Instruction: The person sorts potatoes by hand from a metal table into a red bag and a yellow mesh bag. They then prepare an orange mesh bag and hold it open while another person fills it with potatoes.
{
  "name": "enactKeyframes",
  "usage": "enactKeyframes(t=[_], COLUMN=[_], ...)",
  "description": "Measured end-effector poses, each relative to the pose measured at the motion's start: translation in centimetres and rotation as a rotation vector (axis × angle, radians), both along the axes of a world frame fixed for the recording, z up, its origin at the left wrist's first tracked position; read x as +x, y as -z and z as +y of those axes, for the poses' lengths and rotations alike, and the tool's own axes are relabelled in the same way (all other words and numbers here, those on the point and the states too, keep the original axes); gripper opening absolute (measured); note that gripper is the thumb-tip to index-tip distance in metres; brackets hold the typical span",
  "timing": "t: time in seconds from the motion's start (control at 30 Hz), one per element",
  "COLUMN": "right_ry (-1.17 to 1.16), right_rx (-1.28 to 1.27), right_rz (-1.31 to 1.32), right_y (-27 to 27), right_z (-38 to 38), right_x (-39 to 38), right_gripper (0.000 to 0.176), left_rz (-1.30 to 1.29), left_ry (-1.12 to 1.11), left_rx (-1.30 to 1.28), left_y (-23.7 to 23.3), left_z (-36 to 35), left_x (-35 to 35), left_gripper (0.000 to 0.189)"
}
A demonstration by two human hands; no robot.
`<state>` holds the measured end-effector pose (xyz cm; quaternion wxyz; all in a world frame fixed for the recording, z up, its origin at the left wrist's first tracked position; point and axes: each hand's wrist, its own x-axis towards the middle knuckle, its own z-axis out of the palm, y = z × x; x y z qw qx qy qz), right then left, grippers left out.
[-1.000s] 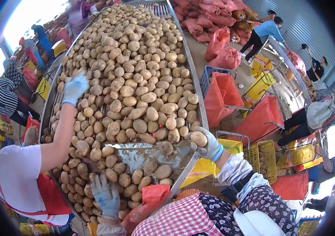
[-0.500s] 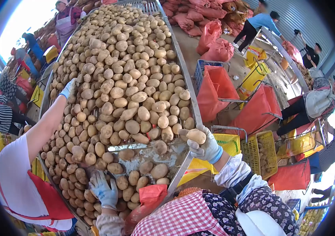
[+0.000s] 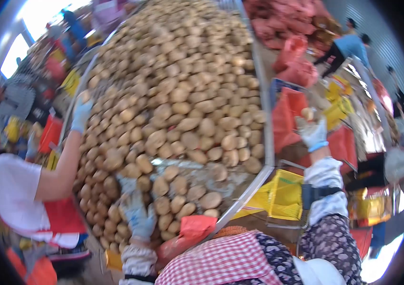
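Potatoes [image 3: 178,95] cover most of the metal-rimmed tabletop [image 3: 267,123], and at its left edge a co-worker's gloved hand [image 3: 82,114] reaches among them. Next, the left hand [image 3: 137,218] lies over the near part of the heap, its fingers extended and parted, pointing forward, with no potato visibly enclosed; blur hides whether the tips touch any. An oval potato [image 3: 144,164] sits a little beyond those tips, its long axis appearing to run roughly forward with a slight lean; this hand is far nearer to it than the other. Farther right, past the tabletop, the right hand [image 3: 313,133] hangs in the air with a single potato [image 3: 308,114] at its fingertips, a red bag [image 3: 285,118] just to the left. Whether those fingers grip it or sit loose, I cannot tell, nor its long axis.
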<state>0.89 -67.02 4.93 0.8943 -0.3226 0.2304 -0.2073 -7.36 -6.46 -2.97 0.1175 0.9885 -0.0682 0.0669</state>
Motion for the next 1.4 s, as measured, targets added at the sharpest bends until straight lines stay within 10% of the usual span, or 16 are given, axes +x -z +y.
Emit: enactKeyframes(t=[0.17, 0.2, 0.23, 0.4, 0.63, 1.13, 1.4], right_ry=[-0.486, -0.532, -0.702, -1.045, -1.415, -1.340, -1.272], right_rx=[-0.597, -1.486, -1.203, -2.176, -2.167, -2.363, -2.462], right_rz=[0.017, -0.099, -0.002, -0.589, -0.801, -1.037, -1.100], right_y=[-3.0, 1.7, 2.3, 4.1, 4.7, 3.8, 4.6], right_z=[18.1, 18.2, 22.9, 33.1, 42.1, 43.9, 46.5], right_x=[0.4, 0.9, -0.9, -1.0, -3.9, -3.4, -5.0], right_gripper=[0.029, 0.024, 0.027, 0.062, 0.061, 0.060, 0.030], left_rz=[-0.065, -0.148, -0.155, -0.378, 0.121, 0.302, 0.085], left_ry=[-0.011, 0.009, -0.126, -0.555, -0.401, -0.495, -0.619], left_rx=[-0.274, -0.441, -0.602, -0.914, 0.036, 0.014, 0.040], left_y=[1.3, 2.3, 1.7, 0.6, 0.2, 0.5, 1.9], left_z=[1.8, 2.6, 3.0, 8.9, 7.3, 10.0, 10.4], left_x=[-0.2, -0.4, -0.8, -5.7, -10.0, -13.5, -11.3], left_gripper=[0.060, 0.057, 0.053, 0.057, 0.105, 0.109, 0.065])
